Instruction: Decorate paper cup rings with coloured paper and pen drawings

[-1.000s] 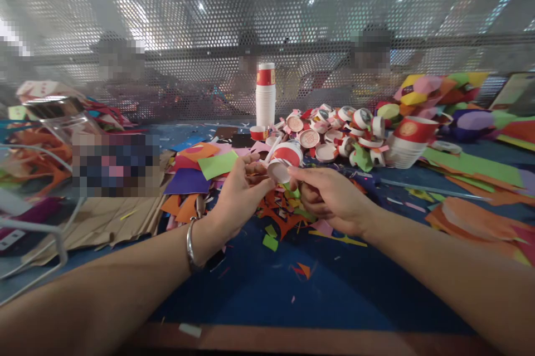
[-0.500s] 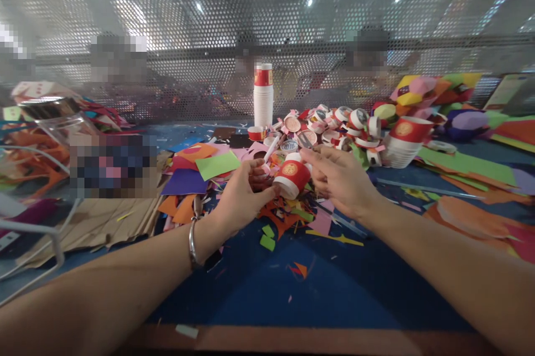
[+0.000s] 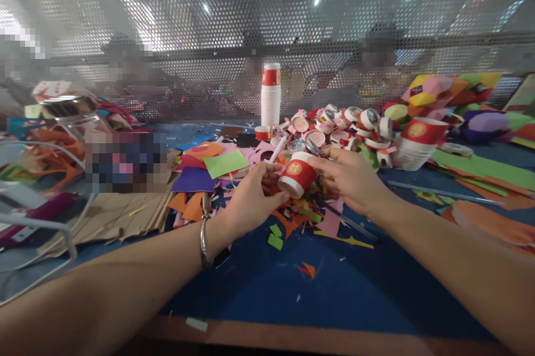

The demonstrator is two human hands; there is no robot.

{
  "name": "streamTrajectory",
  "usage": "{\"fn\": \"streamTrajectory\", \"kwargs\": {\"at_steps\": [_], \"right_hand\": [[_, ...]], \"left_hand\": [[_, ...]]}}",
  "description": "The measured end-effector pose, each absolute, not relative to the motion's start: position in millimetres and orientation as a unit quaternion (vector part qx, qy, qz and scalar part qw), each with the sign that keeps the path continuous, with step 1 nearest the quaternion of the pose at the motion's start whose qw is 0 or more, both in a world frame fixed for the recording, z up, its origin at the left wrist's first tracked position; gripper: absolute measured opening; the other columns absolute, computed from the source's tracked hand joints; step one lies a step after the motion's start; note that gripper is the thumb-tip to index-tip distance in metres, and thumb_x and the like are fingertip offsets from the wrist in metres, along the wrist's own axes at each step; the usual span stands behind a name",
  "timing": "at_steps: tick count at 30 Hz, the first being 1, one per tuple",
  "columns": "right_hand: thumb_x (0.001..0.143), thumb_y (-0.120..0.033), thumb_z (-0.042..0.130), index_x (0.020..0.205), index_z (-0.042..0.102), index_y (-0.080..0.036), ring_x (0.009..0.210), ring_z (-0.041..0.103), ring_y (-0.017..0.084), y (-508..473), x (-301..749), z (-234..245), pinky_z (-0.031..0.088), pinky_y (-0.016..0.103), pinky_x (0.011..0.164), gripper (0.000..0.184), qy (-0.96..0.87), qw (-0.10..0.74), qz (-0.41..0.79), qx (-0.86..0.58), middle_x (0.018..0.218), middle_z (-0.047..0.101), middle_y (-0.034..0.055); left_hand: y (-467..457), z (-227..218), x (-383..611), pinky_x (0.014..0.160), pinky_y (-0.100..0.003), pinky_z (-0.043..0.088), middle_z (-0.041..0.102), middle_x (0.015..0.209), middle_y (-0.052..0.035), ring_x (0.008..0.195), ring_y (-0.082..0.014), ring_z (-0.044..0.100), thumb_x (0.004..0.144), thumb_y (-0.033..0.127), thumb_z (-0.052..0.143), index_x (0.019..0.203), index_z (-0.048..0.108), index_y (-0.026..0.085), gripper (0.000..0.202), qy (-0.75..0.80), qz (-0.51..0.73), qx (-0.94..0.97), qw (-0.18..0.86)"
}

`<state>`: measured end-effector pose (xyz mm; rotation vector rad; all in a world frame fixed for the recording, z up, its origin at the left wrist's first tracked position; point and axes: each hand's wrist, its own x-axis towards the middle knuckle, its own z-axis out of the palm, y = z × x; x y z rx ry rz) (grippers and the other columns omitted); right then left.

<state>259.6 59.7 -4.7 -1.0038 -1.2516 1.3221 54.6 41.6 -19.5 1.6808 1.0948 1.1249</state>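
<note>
A red and white paper cup (image 3: 297,174) with a gold emblem is held tilted between my two hands above a heap of paper scraps. My left hand (image 3: 251,197), with a silver bangle at its wrist, is curled at the cup's left side, thumb against the lower edge. On the other side, the fingers of my right hand (image 3: 351,180) pinch the cup's upper right edge. A dark metal tool like scissors (image 3: 315,147) shows just above the right fingertips. Whether that hand also holds it, I cannot tell.
A tall stack of paper cups (image 3: 271,102) stands at the back, and another cup stack (image 3: 418,147) leans at right beside a pile of cut cup pieces (image 3: 334,125). Colored paper (image 3: 225,164), brown cardboard (image 3: 129,214) and a clear jar (image 3: 77,119) lie leftward. A perforated screen (image 3: 209,72) stands behind.
The cup has turned and tilted a little between my hands, showing its emblem more to the left. The whole view has shifted slightly. Both hands stay at the cup.
</note>
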Motion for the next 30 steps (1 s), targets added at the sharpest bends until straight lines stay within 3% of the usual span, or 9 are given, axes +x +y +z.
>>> {"fn": "streamTrajectory", "kwargs": {"at_steps": [7, 10, 15, 19, 25, 30], "right_hand": [[0.078, -0.025, 0.078, 0.067, 0.056, -0.022, 0.040, 0.023, 0.005, 50.2, 258.9, 10.1, 0.012, 0.025, 0.040, 0.025, -0.515, 0.568, 0.491, -0.413, 0.045, 0.033, -0.0100], [0.078, -0.025, 0.077, 0.063, 0.051, -0.023, 0.040, 0.022, 0.005, 51.2, 261.3, 9.6, 0.012, 0.025, 0.040, 0.030, -0.509, 0.580, 0.491, -0.404, 0.045, 0.031, -0.0100], [0.079, -0.023, 0.075, 0.063, 0.046, -0.023, 0.040, 0.021, 0.004, 49.1, 261.2, 10.5, 0.012, 0.025, 0.040, 0.033, -0.504, 0.586, 0.503, -0.387, 0.047, 0.030, -0.0104], [0.079, -0.022, 0.074, 0.062, 0.043, -0.024, 0.040, 0.021, 0.004, 44.4, 257.8, 14.2, 0.011, 0.026, 0.041, 0.036, -0.510, 0.583, 0.508, -0.376, 0.047, 0.030, -0.0103], [0.079, -0.029, 0.077, 0.071, 0.052, -0.023, 0.041, 0.022, 0.005, 43.2, 257.4, 14.9, 0.012, 0.027, 0.042, 0.027, -0.536, 0.568, 0.501, -0.372, 0.050, 0.032, -0.0109], [0.088, -0.034, 0.073, 0.075, 0.058, -0.023, 0.044, 0.029, 0.007, 42.2, 260.1, 12.4, 0.016, 0.029, 0.044, 0.023, -0.569, 0.580, 0.428, -0.395, 0.054, 0.037, -0.0080]], "left_hand": [[39.8, -15.7, 54.5, 0.093, -0.045, 0.053, 0.071, 0.112, -0.0121, 0.101, -0.0259, 0.069, 0.072, 0.020, 0.082, 0.117, 0.063, 0.016, 0.049, 0.425, 0.456, 0.627, 0.467], [36.5, -13.5, 58.1, 0.096, -0.043, 0.053, 0.072, 0.110, -0.0113, 0.101, -0.0245, 0.069, 0.079, 0.025, 0.078, 0.114, 0.063, 0.017, 0.039, 0.410, 0.468, 0.590, 0.514], [30.8, -4.3, 60.1, 0.084, -0.039, 0.059, 0.074, 0.101, -0.0118, 0.087, -0.0220, 0.072, 0.089, 0.029, 0.063, 0.102, 0.065, 0.018, 0.018, 0.381, 0.465, 0.500, 0.623], [29.5, 2.9, 58.0, 0.079, -0.039, 0.062, 0.076, 0.099, -0.0137, 0.083, -0.0229, 0.073, 0.092, 0.033, 0.053, 0.099, 0.068, 0.016, 0.024, 0.373, 0.462, 0.437, 0.676], [29.7, 1.3, 58.4, 0.087, -0.034, 0.060, 0.077, 0.099, -0.0106, 0.091, -0.0200, 0.072, 0.088, 0.031, 0.071, 0.097, 0.072, 0.015, 0.018, 0.369, 0.461, 0.414, 0.693], [31.2, 0.9, 57.5, 0.082, -0.035, 0.060, 0.075, 0.099, -0.0078, 0.089, -0.0206, 0.070, 0.083, 0.028, 0.076, 0.094, 0.072, 0.019, 0.014, 0.351, 0.483, 0.432, 0.676]]}}
